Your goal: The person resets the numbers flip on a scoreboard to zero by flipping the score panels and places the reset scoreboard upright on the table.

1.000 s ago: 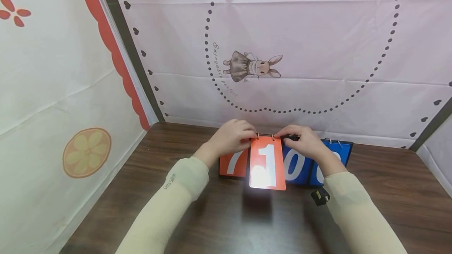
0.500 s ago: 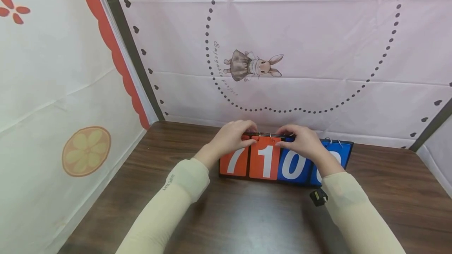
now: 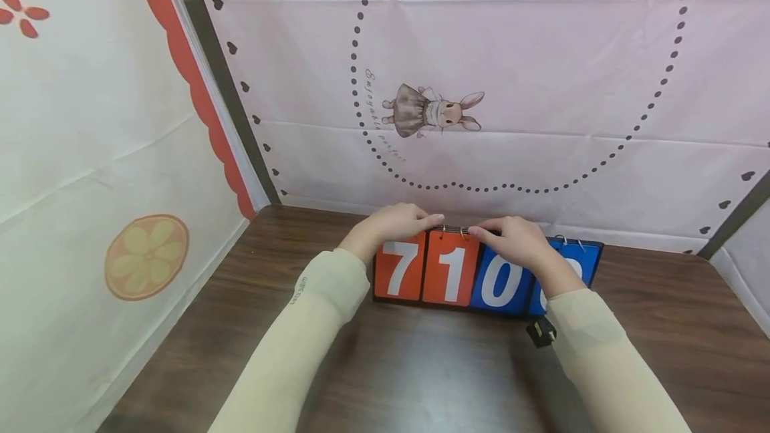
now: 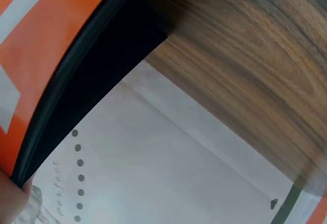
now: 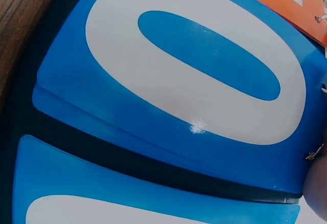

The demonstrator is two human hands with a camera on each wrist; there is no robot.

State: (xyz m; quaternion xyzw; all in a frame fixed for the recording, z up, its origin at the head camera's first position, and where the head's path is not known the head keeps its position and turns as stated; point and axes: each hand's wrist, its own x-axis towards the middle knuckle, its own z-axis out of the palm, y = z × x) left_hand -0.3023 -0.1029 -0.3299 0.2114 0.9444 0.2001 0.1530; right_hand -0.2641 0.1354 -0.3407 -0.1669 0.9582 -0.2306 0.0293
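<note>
A tabletop flip scoreboard [image 3: 452, 306] leans back on the table, its red cards showing 7 [image 3: 398, 271] and 1 [image 3: 451, 268], its blue cards 0 [image 3: 499, 284] and a partly covered digit. My left hand [image 3: 394, 222] grips the top edge over the 7, thumb pointing along the edge toward the rings; its other fingertips are hidden behind. My right hand [image 3: 520, 240] pinches the top edge between the 1 and the 0, thumb in front. In the right wrist view a fingertip [image 5: 316, 188] sits beside a ring [image 5: 314, 152].
The dark wooden table [image 3: 445, 379] runs toward me. Behind the scoreboard hangs a pink cloth [image 3: 511, 52] with a rabbit print. A pale cloth [image 3: 78, 139] with a red border hangs at left. A small black device [image 3: 541, 331] sits by my right wrist.
The red 1 card, raised toward me a second ago, now lies flat against the board. My left thumb has moved off the front up to the top edge.
</note>
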